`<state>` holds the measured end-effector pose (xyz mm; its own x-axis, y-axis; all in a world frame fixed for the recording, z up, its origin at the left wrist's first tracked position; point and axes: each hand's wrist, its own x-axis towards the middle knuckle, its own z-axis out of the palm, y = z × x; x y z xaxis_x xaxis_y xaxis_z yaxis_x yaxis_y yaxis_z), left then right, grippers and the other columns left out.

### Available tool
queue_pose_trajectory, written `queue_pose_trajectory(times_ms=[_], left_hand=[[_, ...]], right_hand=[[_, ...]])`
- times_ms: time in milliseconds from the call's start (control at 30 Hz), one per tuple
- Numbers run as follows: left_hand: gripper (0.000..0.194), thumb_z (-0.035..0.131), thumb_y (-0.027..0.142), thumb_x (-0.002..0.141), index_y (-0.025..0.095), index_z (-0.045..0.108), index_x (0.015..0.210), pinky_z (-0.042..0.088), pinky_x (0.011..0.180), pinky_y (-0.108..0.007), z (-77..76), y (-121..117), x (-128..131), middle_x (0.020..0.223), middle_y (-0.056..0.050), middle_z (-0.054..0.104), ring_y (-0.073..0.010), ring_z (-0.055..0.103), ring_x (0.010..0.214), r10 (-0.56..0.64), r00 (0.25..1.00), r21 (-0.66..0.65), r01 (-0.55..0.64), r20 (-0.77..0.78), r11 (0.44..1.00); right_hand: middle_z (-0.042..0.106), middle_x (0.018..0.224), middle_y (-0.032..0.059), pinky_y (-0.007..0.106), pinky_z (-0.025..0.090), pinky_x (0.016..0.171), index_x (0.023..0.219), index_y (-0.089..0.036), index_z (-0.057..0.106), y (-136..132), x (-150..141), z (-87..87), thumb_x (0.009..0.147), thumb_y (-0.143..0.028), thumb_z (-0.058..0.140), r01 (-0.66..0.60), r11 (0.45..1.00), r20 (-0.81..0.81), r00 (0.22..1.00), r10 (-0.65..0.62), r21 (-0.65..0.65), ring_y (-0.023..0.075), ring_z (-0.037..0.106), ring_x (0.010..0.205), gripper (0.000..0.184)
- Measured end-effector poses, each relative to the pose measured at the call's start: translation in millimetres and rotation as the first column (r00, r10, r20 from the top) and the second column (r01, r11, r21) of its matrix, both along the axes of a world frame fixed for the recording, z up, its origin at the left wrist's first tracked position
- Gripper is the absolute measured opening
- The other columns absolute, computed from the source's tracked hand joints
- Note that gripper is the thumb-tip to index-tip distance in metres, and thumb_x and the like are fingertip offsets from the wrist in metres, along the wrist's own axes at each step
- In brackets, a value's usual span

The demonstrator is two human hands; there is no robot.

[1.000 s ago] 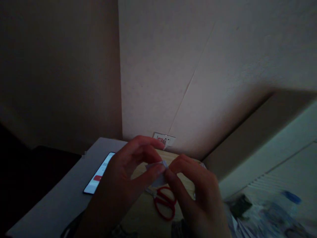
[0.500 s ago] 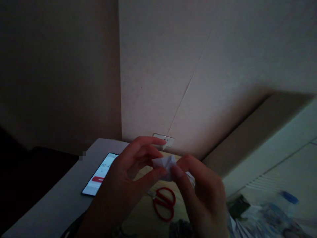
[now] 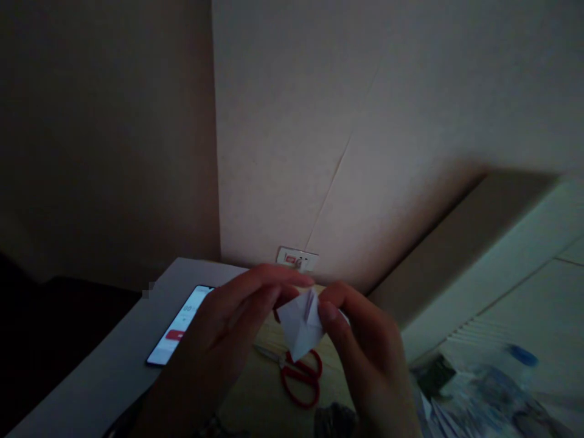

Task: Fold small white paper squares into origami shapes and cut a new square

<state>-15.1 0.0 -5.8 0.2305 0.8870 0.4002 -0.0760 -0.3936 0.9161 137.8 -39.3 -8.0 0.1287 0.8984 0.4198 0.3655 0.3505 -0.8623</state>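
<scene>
A small folded piece of white paper (image 3: 298, 325) is held up between my two hands, a pointed corner hanging down and creases showing on its face. My right hand (image 3: 369, 340) pinches its right edge between thumb and forefinger. At its upper left, my left hand (image 3: 237, 322) has its fingers closed around the back of the paper, with the fingertips partly hidden. Below the paper, scissors with red handles (image 3: 301, 389) lie on the wooden surface (image 3: 260, 401), their blades pointing left and partly covered by my left hand.
Left of my hands, a lit phone (image 3: 176, 334) lies on a pale tabletop (image 3: 114, 359). A wall socket (image 3: 292, 257) sits low on the wall behind. On the right are clear plastic items (image 3: 497, 389), one with a blue cap (image 3: 524, 355), beside a pale panel (image 3: 483, 261).
The paper has turned and shows more of its folded face, its point now downward. My left thumb has come off its front and moved up. My right hand still pinches it.
</scene>
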Motion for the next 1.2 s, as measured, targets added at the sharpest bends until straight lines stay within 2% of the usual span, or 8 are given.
queue_pose_trajectory(times_ms=[233,400,467,567,667,800,933,1200], left_hand=[[0.028,0.072,0.016,0.079,0.039,0.076,0.094,0.049,0.076,-0.015,-7.3,5,-2,0.095,0.006,0.069,-0.0113,0.064,0.089,-0.113,0.993,0.140,0.116,-0.030,0.983],[0.014,0.071,0.016,0.081,0.028,0.071,0.074,0.048,0.080,-0.015,-11.3,9,-1,0.095,0.004,0.065,-0.0104,0.063,0.091,0.000,1.000,0.188,0.003,-0.017,0.982],[0.012,0.071,0.017,0.081,0.025,0.069,0.072,0.050,0.076,-0.017,-10.6,9,0,0.087,0.004,0.067,-0.0110,0.065,0.084,-0.004,0.999,0.127,0.000,0.032,0.992],[0.008,0.071,0.019,0.080,0.023,0.067,0.075,0.053,0.068,-0.018,-6.7,4,2,0.070,0.005,0.071,-0.0116,0.067,0.069,0.018,0.997,-0.101,-0.010,0.081,0.995],[0.010,0.074,0.020,0.076,0.023,0.065,0.072,0.053,0.066,-0.017,-1.6,-2,4,0.065,0.005,0.071,-0.0117,0.068,0.067,0.042,0.994,-0.226,-0.018,0.100,0.974],[0.007,0.071,0.019,0.075,0.024,0.069,0.072,0.055,0.068,-0.021,3.5,-5,7,0.067,0.005,0.071,-0.0136,0.069,0.068,-0.007,0.996,-0.219,0.027,0.094,0.975],[0.009,0.071,0.018,0.075,0.026,0.071,0.072,0.055,0.066,-0.018,6.5,-5,8,0.067,0.007,0.072,-0.0110,0.068,0.064,-0.004,0.994,-0.214,0.029,0.114,0.976],[0.014,0.069,0.014,0.078,0.026,0.073,0.073,0.054,0.063,-0.012,10.2,-11,6,0.065,0.009,0.071,-0.0079,0.066,0.062,0.062,0.988,-0.209,-0.031,0.140,0.977]], right_hand=[[0.057,0.062,-0.0039,0.023,0.040,0.059,0.066,-0.022,0.058,0,-1,-5.0,0.094,-0.033,0.055,-0.061,0.998,-0.047,0.997,0.059,-0.024,0.0128,0.055,0.064,0.030],[0.059,0.062,-0.0035,0.022,0.039,0.057,0.065,-0.021,0.060,2,-1,-1.1,0.094,-0.030,0.053,-0.102,0.994,-0.018,0.995,0.101,-0.037,0.0121,0.055,0.062,0.031],[0.061,0.065,-0.0037,0.022,0.041,0.060,0.068,-0.022,0.061,2,0,0.4,0.096,-0.026,0.050,-0.084,0.996,-0.012,0.996,0.084,0.022,0.0114,0.057,0.064,0.031],[0.064,0.074,-0.0037,0.022,0.044,0.066,0.084,-0.025,0.066,1,0,0.5,0.098,-0.029,0.050,-0.016,0.994,-0.046,0.999,0.021,0.107,0.0120,0.060,0.072,0.022],[0.065,0.079,-0.0035,0.024,0.046,0.068,0.093,-0.027,0.066,0,-1,0.1,0.094,-0.035,0.059,-0.047,0.990,-0.090,0.994,0.059,0.133,0.0139,0.062,0.076,0.011],[0.065,0.078,-0.0049,0.024,0.048,0.066,0.089,-0.029,0.067,1,-5,0.1,0.088,-0.028,0.068,-0.040,0.988,-0.134,0.989,0.060,0.148,0.0136,0.063,0.075,0.001],[0.068,0.080,-0.0053,0.023,0.049,0.067,0.091,-0.030,0.068,2,-6,0.1,0.090,-0.019,0.065,-0.040,0.988,-0.100,0.993,0.055,0.149,0.0124,0.064,0.076,0.011],[0.070,0.087,-0.0019,0.026,0.052,0.071,0.092,-0.028,0.072,0,-1,2.3,0.090,-0.012,0.062,-0.057,0.951,-0.020,0.998,0.066,0.305,0.0145,0.065,0.083,0.019]])
